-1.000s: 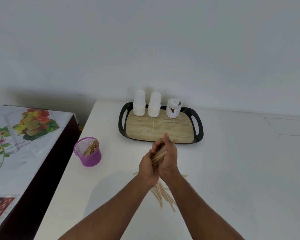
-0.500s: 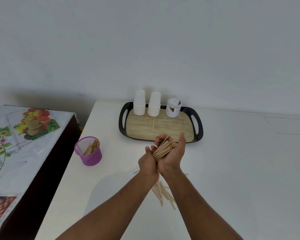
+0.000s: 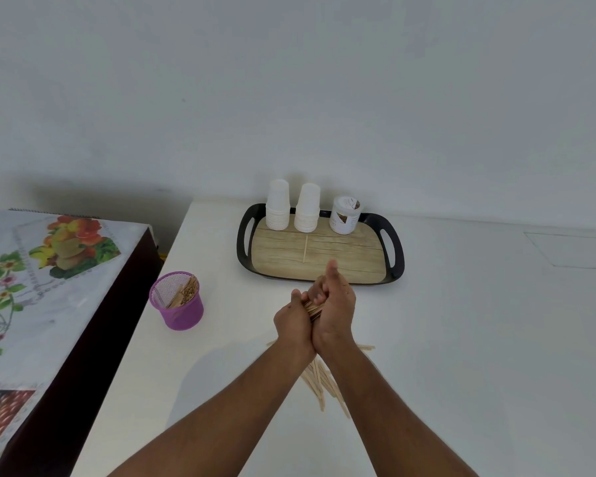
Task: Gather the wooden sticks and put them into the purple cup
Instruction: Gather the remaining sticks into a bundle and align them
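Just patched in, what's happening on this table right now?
A person is gathering wooden sticks. Both hands, the left hand and the right hand, are closed together around a bundle of sticks held above the white table. More loose sticks lie on the table under the wrists. The purple cup, off to the left, already holds some sticks. One single stick lies on the tray behind.
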Tool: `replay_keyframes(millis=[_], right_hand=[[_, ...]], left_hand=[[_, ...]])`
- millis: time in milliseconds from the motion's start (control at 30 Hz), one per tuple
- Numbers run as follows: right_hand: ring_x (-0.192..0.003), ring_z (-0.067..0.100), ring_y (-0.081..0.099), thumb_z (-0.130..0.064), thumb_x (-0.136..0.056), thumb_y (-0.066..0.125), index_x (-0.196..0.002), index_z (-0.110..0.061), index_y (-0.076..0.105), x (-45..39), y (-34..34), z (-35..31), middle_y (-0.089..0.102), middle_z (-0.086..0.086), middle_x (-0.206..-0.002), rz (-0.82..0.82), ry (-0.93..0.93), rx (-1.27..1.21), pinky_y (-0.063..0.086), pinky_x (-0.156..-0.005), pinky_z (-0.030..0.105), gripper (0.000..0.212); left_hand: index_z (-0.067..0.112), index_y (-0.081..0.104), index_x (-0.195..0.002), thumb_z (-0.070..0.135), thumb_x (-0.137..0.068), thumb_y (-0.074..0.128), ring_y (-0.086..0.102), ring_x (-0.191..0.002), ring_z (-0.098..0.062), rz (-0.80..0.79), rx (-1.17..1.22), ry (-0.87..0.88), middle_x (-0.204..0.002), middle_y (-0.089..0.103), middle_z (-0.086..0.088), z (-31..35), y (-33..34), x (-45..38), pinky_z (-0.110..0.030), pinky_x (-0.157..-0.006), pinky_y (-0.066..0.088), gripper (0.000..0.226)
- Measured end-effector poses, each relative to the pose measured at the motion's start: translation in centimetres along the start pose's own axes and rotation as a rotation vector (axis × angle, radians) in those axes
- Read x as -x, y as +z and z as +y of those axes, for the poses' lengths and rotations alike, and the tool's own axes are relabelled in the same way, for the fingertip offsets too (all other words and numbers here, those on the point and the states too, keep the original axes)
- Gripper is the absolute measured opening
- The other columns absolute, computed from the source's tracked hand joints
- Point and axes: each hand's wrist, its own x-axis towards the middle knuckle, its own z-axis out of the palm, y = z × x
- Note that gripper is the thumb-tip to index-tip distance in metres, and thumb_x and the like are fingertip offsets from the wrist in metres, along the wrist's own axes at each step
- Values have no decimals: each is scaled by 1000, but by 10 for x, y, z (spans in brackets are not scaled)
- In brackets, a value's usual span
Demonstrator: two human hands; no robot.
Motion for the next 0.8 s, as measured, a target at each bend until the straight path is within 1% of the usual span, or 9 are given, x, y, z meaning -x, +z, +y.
replay_keyframes(millis=[100, 200, 267, 333, 500, 600, 700, 733, 800], right_hand=[[-50, 15, 38, -47, -97, 60, -60, -15, 43, 0, 0, -4, 40, 3, -52, -39, 54, -176, 45, -62, 33, 52], [-46, 15, 36, -50, -100, 53, -62, -14, 40, 1, 1, -5, 39, 3, -48, -52, 52, -263, 46, -59, 32, 54], [-43, 14, 27, -41, -103, 49, -59, -15, 34, 2, 1, -5, 31, 1, -44, -19, 44, -235, 41, -57, 33, 53], [-42, 14, 26, -32, -104, 47, -58, -16, 34, 0, 1, -6, 29, 0, -42, 5, 47, -226, 39, -56, 34, 51], [-51, 17, 37, -31, -103, 51, -58, -15, 47, -3, -3, 2, 38, 4, -51, 5, 74, -156, 47, -66, 36, 48], [-50, 19, 39, -30, -105, 50, -57, -17, 44, -5, -6, 5, 36, 4, -51, 4, 72, -110, 50, -65, 37, 50], [-44, 16, 27, -28, -104, 49, -55, -19, 38, -12, -12, -1, 26, 0, -47, 25, 126, -261, 45, -55, 34, 51], [-43, 15, 24, -29, -103, 48, -55, -19, 36, -16, -14, -4, 24, -1, -46, 32, 132, -300, 41, -53, 32, 51], [-42, 13, 21, -38, -103, 48, -57, -19, 32, -22, -18, -8, 23, -2, -45, 37, 138, -308, 33, -49, 29, 53]], left_hand=[[-1, 72, -92, 27, -105, 51, 76, -89, -32, -39, 39, 17, -89, 76, -17, 1, 0, 1, -41, -85, 61, 37], [3, 70, -84, 27, -105, 52, 73, -80, -28, -65, 49, 20, -84, 73, -15, 1, 1, 2, -39, -85, 61, 37], [6, 64, -72, 28, -106, 49, 69, -74, -26, -96, 44, 15, -73, 68, -12, 0, 2, 1, -42, -90, 58, 43], [8, 61, -68, 29, -106, 49, 66, -74, -26, -115, 50, 7, -71, 66, -11, -1, 1, -1, -43, -93, 56, 45], [5, 68, -83, 31, -107, 47, 72, -84, -29, -148, 73, 39, -84, 72, -16, -1, -1, -2, -43, -92, 58, 41], [-2, 66, -89, 35, -108, 42, 71, -94, -36, -196, 69, 74, -91, 70, -22, -1, -7, -7, -47, -98, 56, 48], [-7, 69, -99, 39, -108, 41, 72, -102, -36, -235, -118, 178, -99, 75, -22, -5, -10, -10, -41, -89, 60, 54], [-1, 72, -99, 41, -107, 41, 72, -101, -33, -237, -248, 266, -98, 77, -18, -5, -11, -11, -40, -86, 61, 52], [13, 74, -103, 44, -106, 42, 72, -99, -23, -249, -585, 554, -99, 77, -6, -4, -15, -15, -44, -89, 60, 44]])
